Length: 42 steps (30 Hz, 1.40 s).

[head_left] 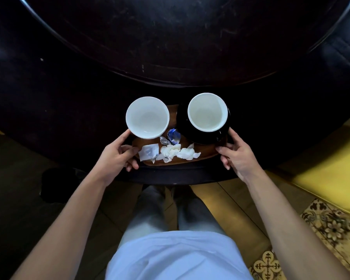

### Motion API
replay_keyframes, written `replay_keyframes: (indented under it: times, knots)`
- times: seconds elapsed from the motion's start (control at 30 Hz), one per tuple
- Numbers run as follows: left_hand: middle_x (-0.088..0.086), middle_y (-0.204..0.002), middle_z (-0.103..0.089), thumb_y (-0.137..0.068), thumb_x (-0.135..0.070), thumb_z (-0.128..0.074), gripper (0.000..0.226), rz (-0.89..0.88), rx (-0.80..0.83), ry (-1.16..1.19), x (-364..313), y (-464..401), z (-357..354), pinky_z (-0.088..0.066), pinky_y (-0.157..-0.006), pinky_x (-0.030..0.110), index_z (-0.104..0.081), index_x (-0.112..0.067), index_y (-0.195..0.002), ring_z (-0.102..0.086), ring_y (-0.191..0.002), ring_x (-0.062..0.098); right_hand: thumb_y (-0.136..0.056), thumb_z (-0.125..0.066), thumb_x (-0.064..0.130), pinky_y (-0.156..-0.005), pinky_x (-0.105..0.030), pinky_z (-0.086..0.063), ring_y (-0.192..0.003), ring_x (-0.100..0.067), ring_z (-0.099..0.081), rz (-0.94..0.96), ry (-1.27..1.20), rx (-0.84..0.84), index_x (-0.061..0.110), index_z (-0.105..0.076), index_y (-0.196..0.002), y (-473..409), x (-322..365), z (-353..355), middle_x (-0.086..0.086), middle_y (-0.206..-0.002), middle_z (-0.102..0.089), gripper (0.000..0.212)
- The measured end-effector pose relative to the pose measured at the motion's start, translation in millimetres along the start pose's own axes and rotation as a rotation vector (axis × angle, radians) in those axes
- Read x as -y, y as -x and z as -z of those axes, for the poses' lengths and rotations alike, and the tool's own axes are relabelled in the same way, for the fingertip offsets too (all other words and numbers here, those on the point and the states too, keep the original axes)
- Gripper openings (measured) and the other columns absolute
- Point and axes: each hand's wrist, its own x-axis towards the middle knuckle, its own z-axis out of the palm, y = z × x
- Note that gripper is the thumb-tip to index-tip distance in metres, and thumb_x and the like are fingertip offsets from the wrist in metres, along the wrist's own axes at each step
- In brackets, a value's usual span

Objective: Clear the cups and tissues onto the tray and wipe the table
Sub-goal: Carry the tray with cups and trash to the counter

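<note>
A brown wooden tray (205, 155) sits at the near edge of a dark table (170, 37). On it stand two empty cups, white inside: the left cup (147, 117) and the right cup (207, 112), which rests on a black saucer (198, 137). Crumpled white tissues (178, 152), a white packet (148, 152) and a blue wrapper (174, 136) lie on the tray's front part. My left hand (117, 156) grips the tray's left end. My right hand (237, 156) grips its right end.
The dark round table fills the upper view, with a raised inner disc edge (170, 76). A yellow seat (331, 170) is at the right. Patterned floor tiles (321, 229) lie at lower right. My legs stand just below the table edge.
</note>
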Motion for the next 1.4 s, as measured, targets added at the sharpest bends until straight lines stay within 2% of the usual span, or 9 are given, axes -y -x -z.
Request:
replay_keyframes:
  times: [0.3, 0.43, 0.63, 0.73, 0.9, 1.13, 1.27, 1.33, 1.4]
  knots:
    - [0.010, -0.086, -0.065, -0.095, -0.007, -0.064, 0.068, -0.054, -0.019, 0.103, -6, 25, 11, -0.042, -0.043, 0.023, -0.039, -0.038, -0.151, -0.062, -0.053, 0.016, -0.096, -0.061, -0.002, -0.036, -0.022, -0.038, -0.049, -0.012, -0.046, 0.036, -0.011, 0.027, 0.030, -0.033, -0.158, 24, 18, -10, -0.009, -0.097, -0.067, 0.076]
    - [0.009, -0.074, -0.061, -0.095, -0.006, -0.062, 0.062, -0.099, -0.030, 0.208, -23, 47, 15, -0.034, -0.039, 0.021, -0.045, -0.044, -0.141, -0.055, -0.046, 0.013, -0.095, -0.060, -0.005, -0.036, -0.023, -0.036, -0.047, -0.013, -0.044, 0.078, -0.031, 0.045, 0.028, -0.033, -0.158, 41, 39, -13, 0.000, -0.077, -0.065, 0.076]
    - [-0.001, -0.068, -0.066, -0.058, -0.046, -0.092, 0.079, -0.229, 0.008, 0.363, -62, 97, 22, -0.035, -0.043, 0.024, -0.058, -0.050, -0.129, -0.055, -0.046, 0.014, -0.093, -0.060, -0.009, -0.034, -0.024, -0.034, -0.041, -0.014, -0.042, 0.224, -0.025, 0.092, 0.029, -0.038, -0.153, 76, 99, -12, 0.001, -0.066, -0.064, 0.074]
    - [0.000, -0.072, -0.067, -0.050, -0.053, -0.096, 0.089, -0.317, -0.049, 0.395, -83, 124, 27, -0.040, -0.047, 0.026, -0.060, -0.046, -0.130, -0.058, -0.052, 0.016, -0.093, -0.060, -0.009, -0.035, -0.023, -0.037, -0.043, -0.014, -0.044, 0.309, -0.023, 0.150, 0.032, -0.039, -0.150, 93, 133, -12, 0.001, -0.065, -0.065, 0.073]
    - [0.006, -0.074, -0.072, -0.044, -0.059, -0.095, 0.093, -0.456, -0.159, 0.409, -111, 173, 28, -0.049, -0.048, 0.025, -0.058, -0.046, -0.129, -0.065, -0.054, 0.020, -0.094, -0.060, -0.008, -0.040, -0.024, -0.043, -0.047, -0.014, -0.048, 0.447, 0.007, 0.271, 0.021, -0.043, -0.152, 115, 179, -19, 0.001, -0.065, -0.059, 0.068]
    - [0.009, -0.073, -0.068, -0.045, -0.056, -0.097, 0.096, -0.587, -0.306, 0.502, -108, 237, 35, -0.048, -0.046, 0.027, -0.061, -0.040, -0.132, -0.062, -0.051, 0.018, -0.092, -0.057, -0.013, -0.037, -0.025, -0.042, -0.042, -0.015, -0.047, 0.596, 0.033, 0.454, 0.014, -0.051, -0.146, 148, 220, -43, 0.001, -0.062, -0.058, 0.061]
    - [0.012, -0.064, -0.064, -0.043, -0.054, -0.098, 0.111, -0.620, -0.413, 0.551, -95, 269, 53, -0.047, -0.045, 0.028, -0.055, -0.030, -0.143, -0.060, -0.049, 0.020, -0.090, -0.058, -0.012, -0.039, -0.026, -0.039, -0.042, -0.016, -0.048, 0.656, 0.047, 0.559, 0.020, -0.062, -0.135, 169, 232, -69, -0.003, -0.061, -0.056, 0.055]
    - [0.016, -0.066, -0.063, -0.046, -0.052, -0.097, 0.108, -0.641, -0.454, 0.553, -85, 287, 63, -0.046, -0.045, 0.028, -0.056, -0.029, -0.143, -0.059, -0.050, 0.021, -0.090, -0.058, -0.013, -0.039, -0.025, -0.041, -0.043, -0.017, -0.049, 0.666, 0.039, 0.607, 0.022, -0.064, -0.133, 180, 234, -85, -0.006, -0.061, -0.055, 0.056]
    - [0.021, -0.073, -0.063, -0.057, -0.046, -0.092, 0.090, -0.645, -0.495, 0.530, -72, 307, 71, -0.047, -0.046, 0.029, -0.060, -0.031, -0.140, -0.059, -0.051, 0.021, -0.090, -0.057, -0.013, -0.039, -0.026, -0.041, -0.043, -0.018, -0.048, 0.661, 0.035, 0.645, 0.023, -0.064, -0.133, 190, 232, -103, -0.008, -0.060, -0.054, 0.057]
